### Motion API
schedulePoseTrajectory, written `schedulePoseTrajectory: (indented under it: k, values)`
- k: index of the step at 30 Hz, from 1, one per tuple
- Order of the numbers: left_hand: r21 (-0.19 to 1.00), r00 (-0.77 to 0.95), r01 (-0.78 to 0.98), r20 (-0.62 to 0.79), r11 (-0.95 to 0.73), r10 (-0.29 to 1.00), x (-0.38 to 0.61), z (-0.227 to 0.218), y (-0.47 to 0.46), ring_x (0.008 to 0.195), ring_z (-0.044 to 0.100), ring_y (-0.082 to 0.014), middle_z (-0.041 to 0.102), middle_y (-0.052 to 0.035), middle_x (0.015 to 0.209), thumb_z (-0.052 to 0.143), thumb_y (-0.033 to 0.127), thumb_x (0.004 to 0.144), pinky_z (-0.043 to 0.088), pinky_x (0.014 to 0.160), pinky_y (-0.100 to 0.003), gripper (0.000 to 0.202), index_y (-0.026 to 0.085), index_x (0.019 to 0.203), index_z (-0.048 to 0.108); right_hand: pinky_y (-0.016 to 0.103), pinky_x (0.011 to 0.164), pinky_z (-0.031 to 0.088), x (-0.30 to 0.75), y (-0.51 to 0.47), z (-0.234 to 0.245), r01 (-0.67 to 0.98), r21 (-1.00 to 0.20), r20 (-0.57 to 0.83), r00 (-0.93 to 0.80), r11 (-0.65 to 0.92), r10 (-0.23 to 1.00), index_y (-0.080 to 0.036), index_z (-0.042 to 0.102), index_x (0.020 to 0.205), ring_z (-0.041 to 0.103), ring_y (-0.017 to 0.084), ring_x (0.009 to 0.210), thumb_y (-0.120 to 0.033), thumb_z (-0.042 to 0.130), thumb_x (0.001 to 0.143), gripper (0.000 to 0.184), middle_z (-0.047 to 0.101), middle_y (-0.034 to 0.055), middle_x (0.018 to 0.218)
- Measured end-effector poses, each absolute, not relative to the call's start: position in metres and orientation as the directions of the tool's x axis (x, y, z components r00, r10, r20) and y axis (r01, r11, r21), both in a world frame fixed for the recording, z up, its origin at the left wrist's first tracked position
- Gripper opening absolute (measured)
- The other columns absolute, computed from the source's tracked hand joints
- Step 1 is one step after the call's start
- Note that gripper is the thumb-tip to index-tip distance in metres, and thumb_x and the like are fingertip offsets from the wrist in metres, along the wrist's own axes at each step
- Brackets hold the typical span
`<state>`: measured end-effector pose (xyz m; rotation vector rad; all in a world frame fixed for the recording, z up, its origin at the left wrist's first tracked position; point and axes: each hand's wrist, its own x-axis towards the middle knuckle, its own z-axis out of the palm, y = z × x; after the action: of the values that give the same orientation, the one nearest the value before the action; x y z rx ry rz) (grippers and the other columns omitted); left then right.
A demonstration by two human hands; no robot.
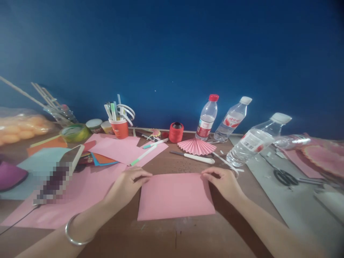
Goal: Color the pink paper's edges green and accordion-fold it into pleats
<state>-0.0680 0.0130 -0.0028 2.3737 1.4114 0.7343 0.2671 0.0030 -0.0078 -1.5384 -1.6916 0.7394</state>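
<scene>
A pink sheet of paper (176, 197) lies in front of me on the brown table (161, 240). My left hand (131, 182) has its fingertips closed at the sheet's far left corner. At the far right corner, the fingers of my right hand (221, 181) pinch the edge in the same way. Just beyond the sheet are a white-handled knife (199, 158) and a pleated pink paper fan (197, 146). The undersides of my fingertips are hidden.
Water bottles (251, 143) stand at the back right, near black-handled scissors (286, 178) on a grey mat (264, 193). A red spool (176, 133) and an orange cup of pens (119, 128) line the back. Pink sheets (88, 193) and a phone-like device (57, 179) lie left.
</scene>
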Motion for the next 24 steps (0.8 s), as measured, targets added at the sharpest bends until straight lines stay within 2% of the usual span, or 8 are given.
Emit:
schedulePoseTrajectory:
  k: [3,6,11,14,16,18,20,24]
  values:
    - [0.378,0.476,0.746,0.274,-0.549,0.836,-0.068,-0.003,0.016,0.08,0.059,-0.0153,0.066,0.0005,0.082,0.052,0.02,0.089,0.048,0.075,-0.031,0.015,0.023,0.088,0.067,0.034,0.076,0.047,0.266,0.004,-0.009,0.701,-0.648,0.186,-0.232,0.297,0.955,-0.022,0.07,0.078,0.062,0.021,0.081,-0.024,0.056,0.082,0.015,0.07,0.0021,0.082]
    - [0.25,0.564,0.745,0.258,-0.618,0.784,-0.065,-0.005,0.013,0.084,0.057,-0.0178,0.064,-0.0018,0.083,0.047,0.015,0.089,0.045,0.08,-0.035,0.021,0.022,0.088,0.067,0.034,0.075,0.046,0.264,0.002,-0.011,0.775,-0.462,0.251,-0.351,0.431,0.902,-0.022,0.069,0.079,0.059,0.021,0.083,-0.02,0.053,0.086,0.017,0.067,0.003,0.082]
    - [0.062,0.663,0.724,0.215,-0.687,0.717,-0.054,-0.004,0.003,0.111,0.048,-0.0245,0.055,-0.0077,0.118,0.041,0.006,0.088,0.043,0.089,-0.041,0.037,0.024,0.116,0.056,0.037,0.08,0.045,0.257,-0.003,-0.009,0.837,-0.162,0.354,-0.445,0.522,0.823,-0.02,0.067,0.1,0.054,0.024,0.095,-0.017,0.048,0.09,0.022,0.062,0.0084,0.101]
    - [-0.001,0.752,0.65,0.141,-0.76,0.644,-0.046,-0.002,0.001,0.109,0.05,-0.0226,0.055,-0.0056,0.121,0.039,0.003,0.087,0.047,0.083,-0.036,0.045,0.028,0.123,0.05,0.037,0.083,0.044,0.248,-0.007,-0.006,0.755,0.004,0.281,-0.63,0.655,0.724,-0.019,0.065,0.105,0.053,0.024,0.099,-0.01,0.044,0.09,0.028,0.061,0.0091,0.108]
    - [-0.024,0.778,0.625,0.102,-0.78,0.62,-0.043,-0.001,-0.001,0.105,0.053,-0.0219,0.058,-0.0063,0.117,0.04,0.002,0.086,0.049,0.077,-0.033,0.046,0.026,0.125,0.049,0.033,0.081,0.046,0.241,-0.009,-0.004,0.701,0.031,0.174,-0.705,0.712,0.687,-0.016,0.066,0.098,0.055,0.022,0.094,-0.007,0.044,0.088,0.026,0.063,0.0086,0.102]
    - [-0.036,0.778,0.627,0.086,-0.778,0.622,-0.04,-0.001,-0.005,0.107,0.053,-0.0236,0.057,-0.009,0.119,0.041,0.003,0.085,0.049,0.079,-0.034,0.046,0.022,0.127,0.047,0.031,0.076,0.047,0.232,-0.013,-0.001,0.715,0.035,0.103,-0.698,0.699,0.709,-0.013,0.066,0.093,0.055,0.022,0.091,-0.008,0.048,0.086,0.02,0.064,0.0087,0.097]
    - [-0.036,0.765,0.643,0.084,-0.765,0.638,-0.039,-0.001,-0.011,0.111,0.051,-0.0259,0.055,-0.0114,0.123,0.045,0.012,0.087,0.046,0.088,-0.04,0.041,0.019,0.128,0.047,0.032,0.071,0.047,0.223,-0.017,0.002,0.761,0.051,0.094,-0.649,0.647,0.755,-0.013,0.065,0.09,0.055,0.024,0.09,-0.018,0.052,0.087,0.014,0.063,0.0094,0.093]
    - [-0.007,0.727,0.684,0.077,-0.729,0.682,-0.037,-0.002,-0.023,0.122,0.042,-0.0326,0.045,-0.0166,0.135,0.052,0.04,0.086,0.038,0.098,-0.048,0.056,0.015,0.134,0.04,0.038,0.069,0.047,0.204,-0.025,0.004,0.797,0.076,0.141,-0.603,0.599,0.785,-0.013,0.062,0.089,0.054,0.027,0.086,-0.044,0.05,0.088,0.034,0.061,0.0117,0.088]
